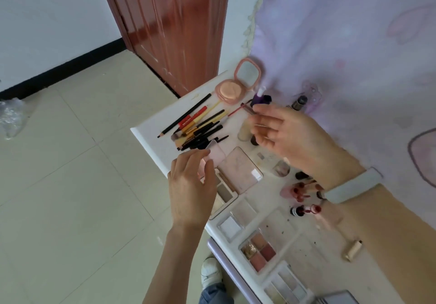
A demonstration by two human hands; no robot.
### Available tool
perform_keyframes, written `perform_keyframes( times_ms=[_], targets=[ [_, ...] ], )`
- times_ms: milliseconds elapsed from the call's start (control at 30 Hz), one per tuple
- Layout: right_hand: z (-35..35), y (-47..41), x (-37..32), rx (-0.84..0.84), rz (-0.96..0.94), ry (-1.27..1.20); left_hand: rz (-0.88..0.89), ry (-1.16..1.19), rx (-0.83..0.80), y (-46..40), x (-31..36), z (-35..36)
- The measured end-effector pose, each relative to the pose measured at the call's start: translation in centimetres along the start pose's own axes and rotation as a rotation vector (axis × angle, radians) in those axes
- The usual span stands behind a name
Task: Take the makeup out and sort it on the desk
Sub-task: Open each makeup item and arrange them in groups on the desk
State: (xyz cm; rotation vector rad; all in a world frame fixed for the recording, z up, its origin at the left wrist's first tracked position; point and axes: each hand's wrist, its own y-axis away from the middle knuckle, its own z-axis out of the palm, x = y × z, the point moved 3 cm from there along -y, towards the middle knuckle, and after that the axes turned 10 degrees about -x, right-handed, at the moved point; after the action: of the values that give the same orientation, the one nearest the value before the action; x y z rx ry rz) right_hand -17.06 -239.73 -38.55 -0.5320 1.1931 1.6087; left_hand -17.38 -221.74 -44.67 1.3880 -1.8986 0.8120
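Note:
On the white desk (168,111), my right hand (286,136) pinches a thin red lip pencil (238,110) by its end, just above the surface. The pencil's tip points left toward a pile of pencils and brushes (199,126). My left hand (191,185) hovers with relaxed fingers over a small open pink palette (218,153) at the desk's front edge; I cannot tell whether it touches the lid. An open pink compact with a mirror (232,91) lies at the far corner.
A large palette with a clear lid (241,169) lies mid-desk. Several eyeshadow palettes (259,250) line the near edge. Red bottles (303,191) stand under my right wrist, with a gold lipstick (351,250) nearer me. A purple bottle (260,99) stands by the lilac cloth (342,44).

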Motion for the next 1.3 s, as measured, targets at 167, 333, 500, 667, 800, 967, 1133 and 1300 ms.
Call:
perform_keyframes(
  times_ms=[167,333,500,667,800,967,1133,1300],
  targets=[
    [-5.5,9.3,1.7,0.175,-0.057,-0.09,0.043,0.033,-0.105,6.2,4.4,2.5],
    [-11.5,20.5,5.3,0.297,-0.07,-0.049,0.156,0.029,-0.264,13.1,10.3,6.4],
    [-17.8,31.2,9.7,0.44,-0.033,-0.03,0.219,0.013,-0.421,20.3,16.1,11.4],
    [-23.1,39.2,14.5,0.604,0.005,0.236,0.26,-0.018,-0.578,26.9,19.8,15.7],
    [-26.1,42.3,18.1,0.689,0.037,0.572,0.261,-0.113,-0.664,30.6,20.6,18.1],
    [-26.1,39.7,19.3,0.495,0.003,1.258,0.237,-0.22,-0.635,33.1,20.0,18.9],
    [-26.5,34.6,18.4,0.394,0.241,1.745,0.198,-0.265,-0.6,32.8,18.7,18.1],
    [-26.3,33.4,18.0,0.355,0.257,1.905,0.219,-0.264,-0.568,31.6,17.9,17.1]
  ],
)
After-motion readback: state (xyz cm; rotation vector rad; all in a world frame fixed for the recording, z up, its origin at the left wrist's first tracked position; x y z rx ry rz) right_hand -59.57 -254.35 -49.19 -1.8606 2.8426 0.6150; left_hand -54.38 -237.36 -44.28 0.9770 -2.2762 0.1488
